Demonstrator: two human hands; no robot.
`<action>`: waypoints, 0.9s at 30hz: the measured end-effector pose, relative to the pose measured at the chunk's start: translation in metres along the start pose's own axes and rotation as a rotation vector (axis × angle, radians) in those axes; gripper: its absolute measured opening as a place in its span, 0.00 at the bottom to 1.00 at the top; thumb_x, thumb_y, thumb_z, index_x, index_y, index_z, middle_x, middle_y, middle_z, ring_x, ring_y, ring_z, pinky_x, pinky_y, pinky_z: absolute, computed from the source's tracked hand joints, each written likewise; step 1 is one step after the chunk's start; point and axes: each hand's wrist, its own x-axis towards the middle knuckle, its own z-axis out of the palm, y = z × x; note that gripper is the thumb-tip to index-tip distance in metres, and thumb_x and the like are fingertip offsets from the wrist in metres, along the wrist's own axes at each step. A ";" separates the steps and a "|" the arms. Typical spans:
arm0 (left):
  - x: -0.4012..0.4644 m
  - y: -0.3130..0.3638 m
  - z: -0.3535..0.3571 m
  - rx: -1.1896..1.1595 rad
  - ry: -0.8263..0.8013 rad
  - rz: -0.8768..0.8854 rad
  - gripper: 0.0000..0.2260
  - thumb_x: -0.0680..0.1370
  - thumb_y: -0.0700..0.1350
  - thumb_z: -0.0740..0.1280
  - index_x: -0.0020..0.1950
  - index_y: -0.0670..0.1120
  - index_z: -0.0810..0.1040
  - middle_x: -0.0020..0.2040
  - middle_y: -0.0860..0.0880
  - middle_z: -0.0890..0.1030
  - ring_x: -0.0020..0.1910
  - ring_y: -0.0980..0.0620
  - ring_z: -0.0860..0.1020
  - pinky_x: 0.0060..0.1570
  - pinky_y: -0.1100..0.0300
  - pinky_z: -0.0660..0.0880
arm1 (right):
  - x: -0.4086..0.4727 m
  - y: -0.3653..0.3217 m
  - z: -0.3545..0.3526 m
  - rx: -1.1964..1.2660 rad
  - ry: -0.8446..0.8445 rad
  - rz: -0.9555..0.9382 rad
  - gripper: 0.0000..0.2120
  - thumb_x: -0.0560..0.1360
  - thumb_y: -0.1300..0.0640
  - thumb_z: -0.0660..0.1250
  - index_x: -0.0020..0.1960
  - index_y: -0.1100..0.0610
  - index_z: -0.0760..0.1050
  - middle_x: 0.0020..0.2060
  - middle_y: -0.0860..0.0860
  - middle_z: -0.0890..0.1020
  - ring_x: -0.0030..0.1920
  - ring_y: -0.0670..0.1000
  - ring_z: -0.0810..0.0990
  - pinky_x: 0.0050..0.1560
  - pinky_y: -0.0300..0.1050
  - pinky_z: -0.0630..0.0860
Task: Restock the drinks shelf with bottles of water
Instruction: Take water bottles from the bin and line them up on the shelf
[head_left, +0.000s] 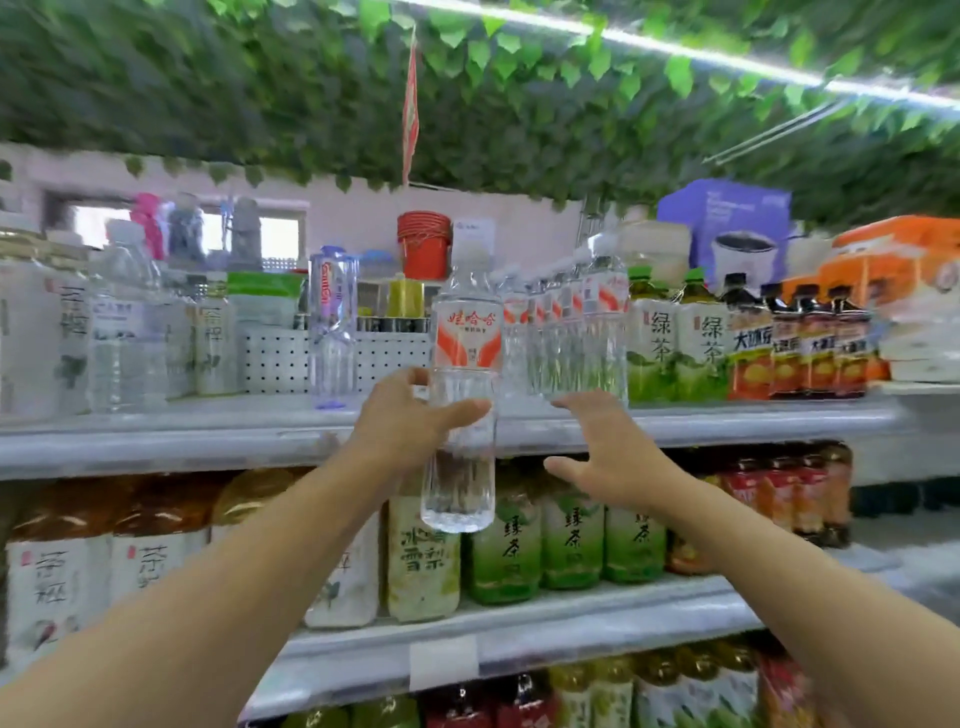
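The water bottle (464, 395) is clear, with a white cap and a red-and-white label, and stands upright in the left hand (410, 421), which grips its middle. Just right of it, beyond the right hand (613, 447) and its spread fingers, a row of matching bottles (566, 332) stands on the top shelf (208, 436), seemingly packed close.

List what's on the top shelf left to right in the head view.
White tea bottles → clear water bottles → blue-tinted bottle → water bottle held by the left hand → row of matching water bottles → green tea bottles → dark iced tea bottles.
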 end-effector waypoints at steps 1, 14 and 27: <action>0.010 0.006 0.008 0.010 0.015 0.017 0.23 0.67 0.48 0.76 0.58 0.48 0.72 0.51 0.46 0.81 0.48 0.46 0.81 0.52 0.47 0.77 | 0.006 0.009 -0.002 -0.013 0.000 -0.010 0.32 0.75 0.47 0.67 0.73 0.51 0.58 0.71 0.50 0.61 0.72 0.51 0.57 0.71 0.47 0.56; 0.141 0.042 0.075 -0.024 0.155 0.100 0.09 0.72 0.45 0.72 0.50 0.46 0.75 0.51 0.44 0.81 0.50 0.44 0.80 0.45 0.50 0.78 | 0.072 0.076 0.023 -0.108 0.029 -0.209 0.33 0.75 0.41 0.65 0.73 0.53 0.58 0.71 0.50 0.62 0.71 0.51 0.57 0.71 0.45 0.55; 0.198 -0.008 0.108 0.028 0.129 0.065 0.19 0.71 0.49 0.74 0.57 0.46 0.74 0.54 0.49 0.80 0.53 0.48 0.78 0.46 0.53 0.71 | 0.079 0.101 0.058 -0.139 0.128 -0.328 0.34 0.72 0.34 0.49 0.69 0.54 0.65 0.66 0.50 0.70 0.68 0.52 0.65 0.70 0.46 0.58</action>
